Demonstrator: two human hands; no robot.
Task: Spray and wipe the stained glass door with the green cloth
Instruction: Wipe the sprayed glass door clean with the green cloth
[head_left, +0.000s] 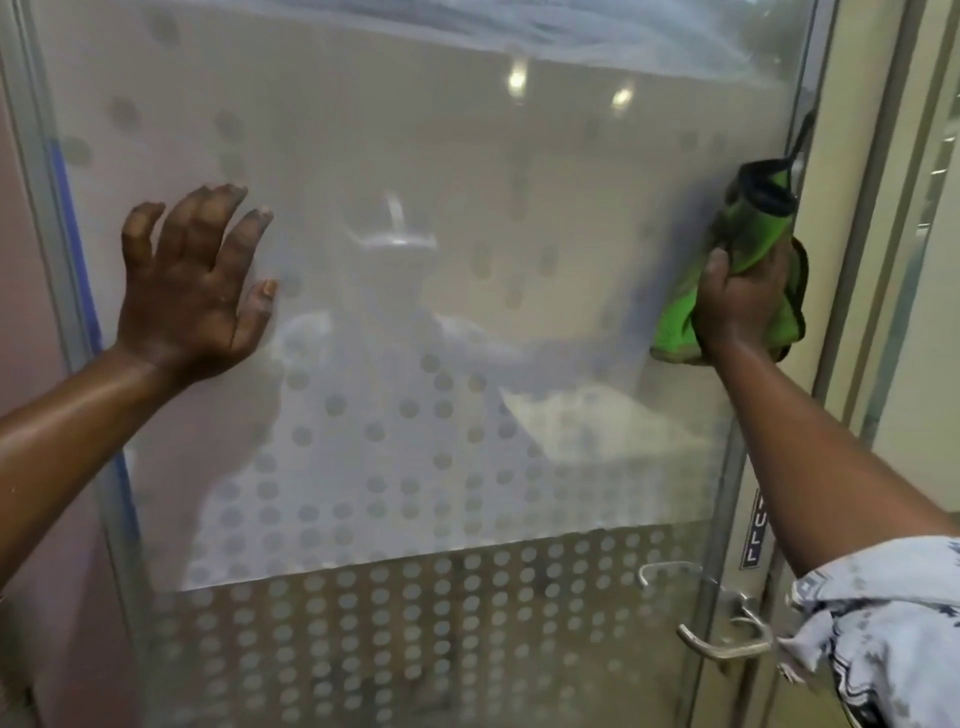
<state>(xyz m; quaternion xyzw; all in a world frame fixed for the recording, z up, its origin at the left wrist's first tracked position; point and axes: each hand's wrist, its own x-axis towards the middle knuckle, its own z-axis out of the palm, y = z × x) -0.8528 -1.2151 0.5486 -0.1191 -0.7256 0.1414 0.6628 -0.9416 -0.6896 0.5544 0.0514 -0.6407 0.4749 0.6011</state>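
Observation:
A frosted glass door (415, 171) with a pattern of round dots fills the view. My left hand (192, 286) lies flat against the glass at the left, fingers spread, holding nothing. My right hand (737, 306) grips a bunched green cloth (748, 234) with a dark edge and presses it on the glass beside the door's right metal frame. No spray bottle is in view. A dim reflection of a person shows in the middle of the glass.
A metal lever handle (722, 647) sits low on the right stile, under a small "PULL" label (754, 530). A blue strip (78, 260) runs down the left frame. A cream wall and door jamb (852, 260) stand to the right.

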